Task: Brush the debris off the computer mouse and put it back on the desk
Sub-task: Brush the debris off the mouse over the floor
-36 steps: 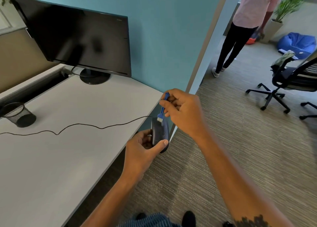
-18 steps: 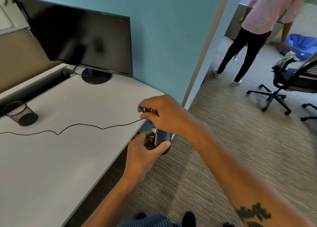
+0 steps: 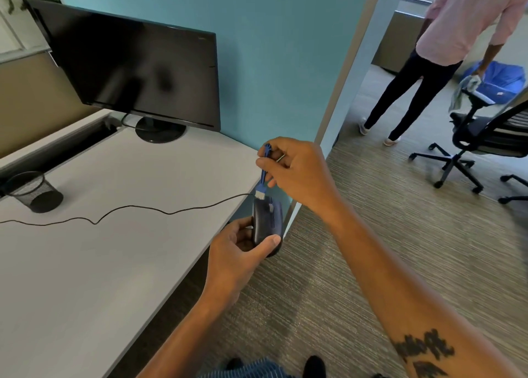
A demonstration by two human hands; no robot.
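My left hand (image 3: 238, 252) grips a dark wired computer mouse (image 3: 267, 223), held tilted in the air just past the right edge of the white desk (image 3: 85, 263). Its black cable (image 3: 128, 207) trails left across the desktop. My right hand (image 3: 297, 172) pinches a small blue brush (image 3: 262, 177) by its handle. The pale bristles point down and touch the front end of the mouse, where the cable enters.
A black monitor (image 3: 137, 69) stands at the back of the desk against a teal partition (image 3: 280, 63). A black mesh cup (image 3: 34, 192) sits at the left. On the carpet to the right stand a person (image 3: 445, 49) and an office chair (image 3: 480, 137).
My right hand has lifted and swung right, so the brush stands upright again with its bristles at the front of the mouse. The person behind has shifted slightly.
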